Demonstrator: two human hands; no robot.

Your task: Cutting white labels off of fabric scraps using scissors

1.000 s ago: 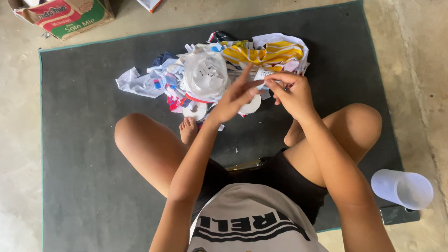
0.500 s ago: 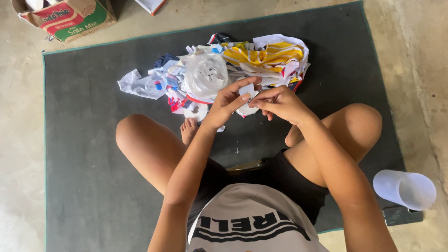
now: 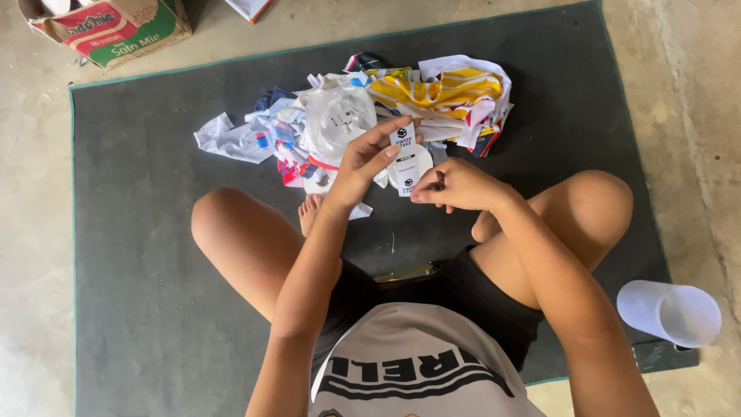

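I sit cross-legged on a dark grey mat [image 3: 139, 193]. My left hand [image 3: 363, 162] holds the upper end of a narrow white label strip [image 3: 404, 158] with small dark marks. My right hand [image 3: 455, 185] pinches the strip's lower end, so it is stretched upright between both hands. Behind the strip lies a round white lid [image 3: 413, 166]. Just beyond my hands sits a pile of crumpled plastic wrappers [image 3: 432, 96] in white, yellow, red and blue, with a clear plastic lid [image 3: 337, 120] on top.
A clear plastic cup [image 3: 670, 312] lies on its side at the mat's right edge. A cardboard box [image 3: 108, 27] stands on the concrete floor at the top left. My knees [image 3: 224, 224] flank the work area.
My hands have come down from the pile toward me. The right hand slid lower and the white strip is now drawn out between both hands.
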